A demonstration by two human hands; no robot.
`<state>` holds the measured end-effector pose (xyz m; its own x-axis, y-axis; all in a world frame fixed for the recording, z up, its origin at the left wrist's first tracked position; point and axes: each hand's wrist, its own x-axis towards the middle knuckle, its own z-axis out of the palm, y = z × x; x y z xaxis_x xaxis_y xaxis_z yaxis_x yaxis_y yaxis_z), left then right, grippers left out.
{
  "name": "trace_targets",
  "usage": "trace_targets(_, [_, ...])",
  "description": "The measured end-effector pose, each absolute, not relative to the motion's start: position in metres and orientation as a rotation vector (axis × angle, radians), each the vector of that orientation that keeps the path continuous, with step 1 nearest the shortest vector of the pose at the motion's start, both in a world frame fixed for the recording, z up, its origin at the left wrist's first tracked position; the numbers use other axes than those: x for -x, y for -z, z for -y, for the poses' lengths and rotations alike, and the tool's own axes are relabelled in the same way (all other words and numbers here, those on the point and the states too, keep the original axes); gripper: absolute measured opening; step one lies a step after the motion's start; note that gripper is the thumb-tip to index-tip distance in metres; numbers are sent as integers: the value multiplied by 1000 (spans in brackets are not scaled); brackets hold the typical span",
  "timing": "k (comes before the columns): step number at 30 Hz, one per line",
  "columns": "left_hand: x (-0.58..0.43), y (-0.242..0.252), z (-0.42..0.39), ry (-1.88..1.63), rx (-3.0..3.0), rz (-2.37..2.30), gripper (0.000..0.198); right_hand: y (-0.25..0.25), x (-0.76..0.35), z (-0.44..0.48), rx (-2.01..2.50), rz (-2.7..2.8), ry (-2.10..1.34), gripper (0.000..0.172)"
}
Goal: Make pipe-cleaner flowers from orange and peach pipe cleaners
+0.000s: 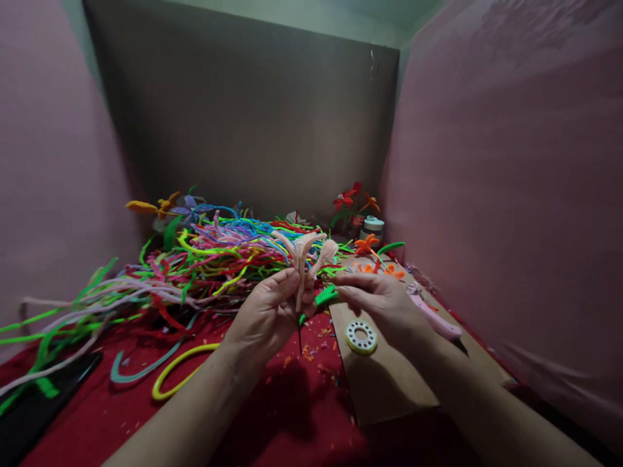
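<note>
behind pale petals (pixel 304 246), pipe cleaners (pixel 233 250)

Place: crafting workspace
Beyond left hand's (pixel 270 305) grip: heaped fuzzy stems (pixel 228 259)
Below grip: scraps (pixel 307 353), red cloth (pixel 272 415)
Right of grip: spool (pixel 372 342), cardboard (pixel 389 389)

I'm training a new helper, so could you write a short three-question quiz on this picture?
1. Which hand holds the pale pink petals?
2. True or false: the holed disc lies on the cardboard.
3. What colour is the cloth? A: blue; B: red; C: white.

Key:
1. The left hand.
2. True.
3. B.
</note>
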<state>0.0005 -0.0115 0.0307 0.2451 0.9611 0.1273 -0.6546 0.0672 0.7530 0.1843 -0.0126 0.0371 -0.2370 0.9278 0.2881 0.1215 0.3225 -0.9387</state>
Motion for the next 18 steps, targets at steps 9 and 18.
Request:
trace_targets(9, [-4, -29, 13, -1255, -803, -451, 18, -37, -130, 1, 488, 1017, -1529, 7])
trace_targets(18, [-2, -26, 7, -1417, -1009, -631, 18, -34, -136, 13, 563, 1048, -1268, 10])
